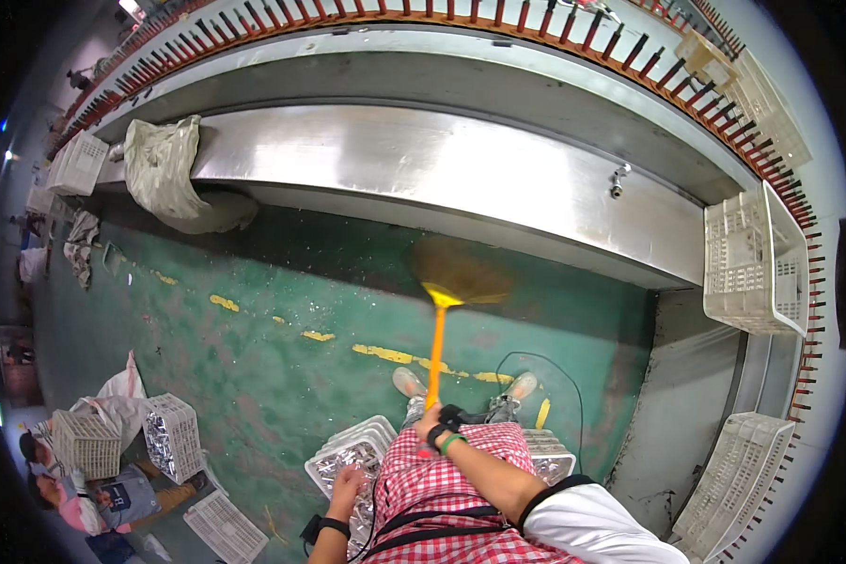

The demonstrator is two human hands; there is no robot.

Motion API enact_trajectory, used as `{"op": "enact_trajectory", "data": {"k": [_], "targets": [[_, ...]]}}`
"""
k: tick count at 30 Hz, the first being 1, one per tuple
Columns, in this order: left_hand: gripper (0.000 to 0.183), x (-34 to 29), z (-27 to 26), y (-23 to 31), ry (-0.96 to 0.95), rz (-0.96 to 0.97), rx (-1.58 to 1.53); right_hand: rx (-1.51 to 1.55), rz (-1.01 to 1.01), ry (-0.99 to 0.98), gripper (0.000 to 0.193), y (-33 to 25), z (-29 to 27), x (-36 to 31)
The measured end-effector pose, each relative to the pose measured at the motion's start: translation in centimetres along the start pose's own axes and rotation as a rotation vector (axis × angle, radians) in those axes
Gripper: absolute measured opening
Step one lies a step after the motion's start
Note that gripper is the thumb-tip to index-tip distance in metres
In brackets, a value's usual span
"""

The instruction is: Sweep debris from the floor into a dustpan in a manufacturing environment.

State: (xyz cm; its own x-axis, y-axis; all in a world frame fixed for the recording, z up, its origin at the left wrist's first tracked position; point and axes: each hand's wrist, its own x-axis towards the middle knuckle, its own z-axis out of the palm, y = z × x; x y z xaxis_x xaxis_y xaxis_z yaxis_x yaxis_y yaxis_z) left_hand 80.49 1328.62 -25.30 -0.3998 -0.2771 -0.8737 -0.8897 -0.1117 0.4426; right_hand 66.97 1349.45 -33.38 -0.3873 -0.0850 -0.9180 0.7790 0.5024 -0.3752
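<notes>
- The orange handle of a broom (437,348) was grasped near its upper end by the right hand (430,420), the fingers being wrapped around it.
- The broom was held out ahead of the body, its yellow head and brown, motion-blurred bristles set over the green floor (282,367), just beside the base of a stainless-steel ledge (367,150).
- The left hand (350,486) was held with partly curled fingers over a white plastic basket (376,428) filled with shiny metal pieces; whether anything was grasped by those fingers could not be told.
- A red-and-white checked apron (461,461) was worn, and a green band (452,440) was seen on the right wrist.
- The floor was marked by a broken yellow line (383,353), and was strewn with small pale specks to the left of the broom.
- A black cable (581,414) was looped to the right of the shoes (523,384).
- A pale sheet (160,169) was draped over the left part of the ledge, and a metal fitting (618,180) was mounted toward its right.
- A co-worker (127,498) was seen at lower left, beside a crate of metal parts (172,437).
</notes>
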Motion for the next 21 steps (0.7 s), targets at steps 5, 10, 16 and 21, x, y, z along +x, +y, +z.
{"op": "enact_trajectory", "data": {"k": [5,10,16,21], "targets": [[0.028,1.7,-6.1,2.9,0.067,-0.021,0.019,-0.101,-0.152,-0.034,0.041,-6.6,5.7,0.8],[0.03,2.3,-9.3,5.7,0.076,-0.014,-0.035,0.285,-0.343,-0.426,0.033,-7.2,-2.8,-4.9],[0.028,2.7,-9.5,4.4,0.132,0.013,-0.196,0.185,-0.283,-0.194,0.047,-6.8,-8.0,-6.7],[0.028,2.4,-8.7,-0.5,0.087,0.01,-0.302,-0.067,-0.346,0.315,0.043,-10.8,0.4,6.3]]}}
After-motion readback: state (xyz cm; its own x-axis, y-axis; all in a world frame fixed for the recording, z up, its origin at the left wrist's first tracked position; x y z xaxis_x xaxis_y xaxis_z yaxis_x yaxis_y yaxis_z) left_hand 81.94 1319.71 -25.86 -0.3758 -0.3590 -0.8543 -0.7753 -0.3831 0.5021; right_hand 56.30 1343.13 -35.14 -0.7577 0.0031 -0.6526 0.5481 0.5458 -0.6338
